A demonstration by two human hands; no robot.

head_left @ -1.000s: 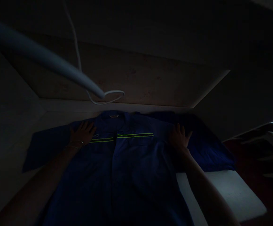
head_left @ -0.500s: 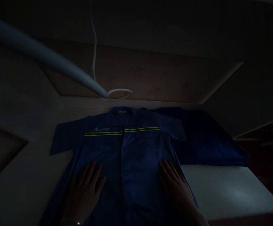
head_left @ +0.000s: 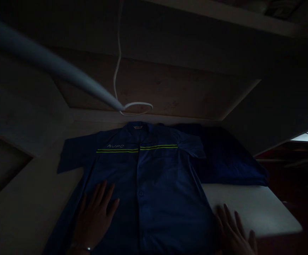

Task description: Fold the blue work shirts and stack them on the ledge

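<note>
A blue short-sleeved work shirt [head_left: 159, 191] lies spread out, front up, with its collar toward the wall. Yellow-green stripes cross its chest, and "NJPC" is lettered above them on one side. My left hand [head_left: 94, 216] rests flat on the shirt's left part, fingers spread; a bracelet shows at the wrist. Near the shirt's lower right edge is my right hand [head_left: 233, 228], fingers apart with nothing in them, partly over the white tabletop [head_left: 251, 205]. The dim light hides whether its fingers touch the cloth. The shirt's bottom runs out of view.
Dark blue folded cloth [head_left: 228, 159] lies on the table beside the right sleeve. A pale pole [head_left: 85, 83] slants in from the upper left, with a white cord [head_left: 118, 60] looping at its end. A shelf edge [head_left: 222, 16] runs overhead.
My right hand has moved from the shirt's right side out to the right and nearer to me, past its edge. My left hand has stayed in place. The view has shifted slightly.
</note>
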